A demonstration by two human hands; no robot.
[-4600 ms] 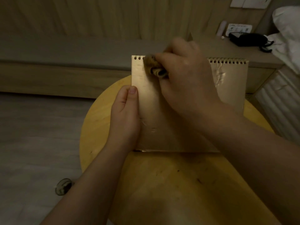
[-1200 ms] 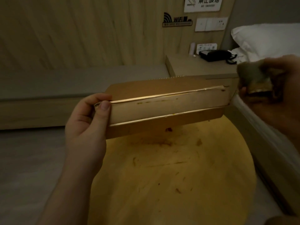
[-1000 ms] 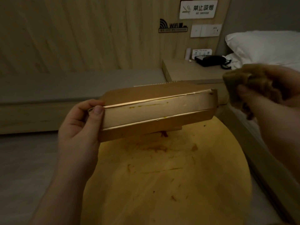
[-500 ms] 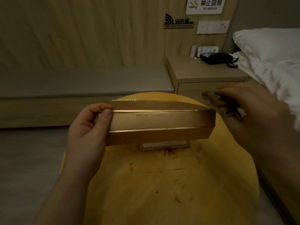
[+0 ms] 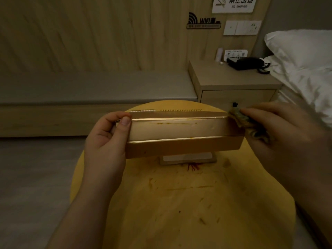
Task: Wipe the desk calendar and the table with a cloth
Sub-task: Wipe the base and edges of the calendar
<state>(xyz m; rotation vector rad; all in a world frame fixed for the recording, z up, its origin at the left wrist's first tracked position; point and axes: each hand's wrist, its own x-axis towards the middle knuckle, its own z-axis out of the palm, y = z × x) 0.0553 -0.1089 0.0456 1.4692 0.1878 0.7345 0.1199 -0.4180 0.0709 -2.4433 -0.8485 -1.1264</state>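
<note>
Clamped on the left end of the desk calendar [image 5: 179, 130], the left hand [image 5: 106, 141] makes a firm grip: its thumb presses the pale underside near the upper fold while the fingers curl round behind. That forearm comes up from the lower left, wrist straight. The right hand [image 5: 285, 139] has its grip closed on a bunched, brownish cloth [image 5: 246, 121], fingers reaching leftward so the cloth touches the calendar's right end at the top corner; the arm enters from the right edge, slightly blurred.

Held in the air above the round yellow counter [image 5: 179, 212], the calendar is tipped with its base toward the camera, showing a light middle panel between two darker cardboard flaps and the spiral binding along the far edge. A thin yellowish streak runs under the upper fold. Reddish and brown smears mark the counter beneath and in front of it.
</note>
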